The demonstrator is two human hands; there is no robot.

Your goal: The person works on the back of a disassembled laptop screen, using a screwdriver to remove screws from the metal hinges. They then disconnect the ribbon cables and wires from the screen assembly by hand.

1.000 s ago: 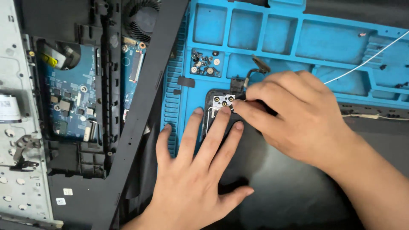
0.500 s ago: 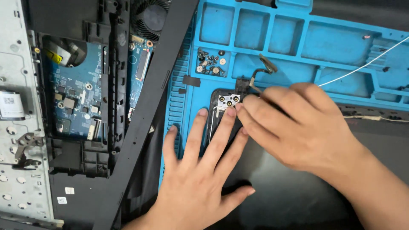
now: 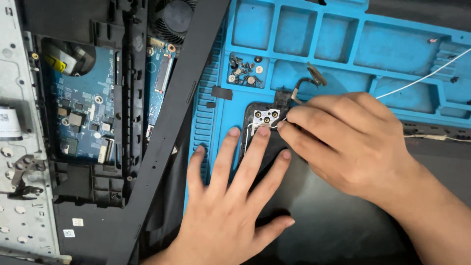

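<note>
We log four labels, all in the left part of the head view; no packages, signs or screens show.

A yellow label (image 3: 58,63) with dark marks lies tilted in the rounded opening at the upper left of the black frame, just above the blue circuit board.

A white label (image 3: 8,122) with dark print sits on the silver metal panel at the far left edge, partly cut off by the picture border.

Two small white square stickers (image 3: 77,222) (image 3: 69,233) sit on the black frame near the lower left, close together.
</note>
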